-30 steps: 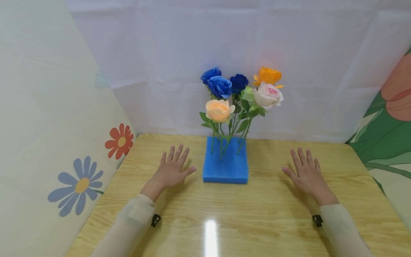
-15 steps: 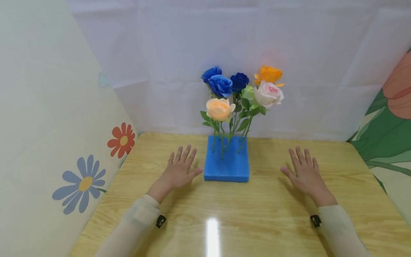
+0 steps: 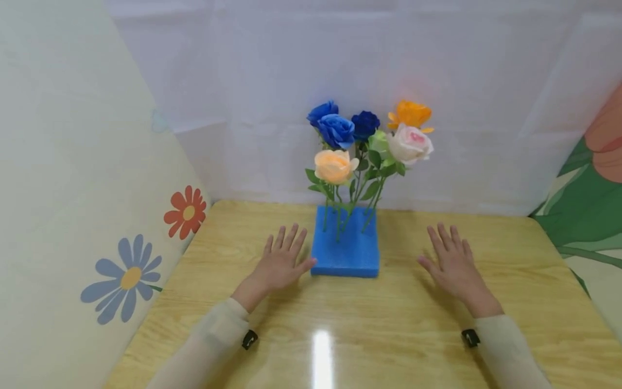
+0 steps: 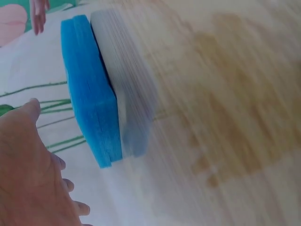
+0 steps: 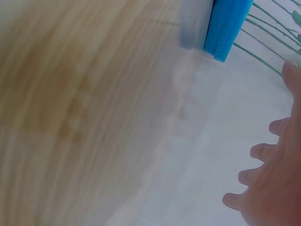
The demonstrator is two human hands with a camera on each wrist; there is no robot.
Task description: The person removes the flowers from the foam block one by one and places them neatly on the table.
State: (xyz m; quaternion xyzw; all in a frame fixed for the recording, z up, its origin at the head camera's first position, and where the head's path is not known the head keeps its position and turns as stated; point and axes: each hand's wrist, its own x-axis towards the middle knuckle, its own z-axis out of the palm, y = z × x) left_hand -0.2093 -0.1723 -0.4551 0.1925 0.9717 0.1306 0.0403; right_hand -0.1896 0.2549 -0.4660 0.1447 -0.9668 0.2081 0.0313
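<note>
A blue foam block lies on the table, with several artificial roses standing in it on green stems. Their heads are blue, dark blue, peach, orange and pale pink. My left hand is spread just left of the block, its thumb tip overlapping the block's near left edge in the head view. To the right, my right hand is spread with straight fingers, a gap between it and the block. Both hands hold nothing. The left wrist view shows the block's side beyond the left thumb.
The wooden table reflects a bright light streak at its front. A white cloth hangs behind its back edge. Walls with painted flowers stand at the left and right.
My left hand has moved right, up to the block's left side. My right hand has come slightly left toward the block. The roses and block stay in place.
</note>
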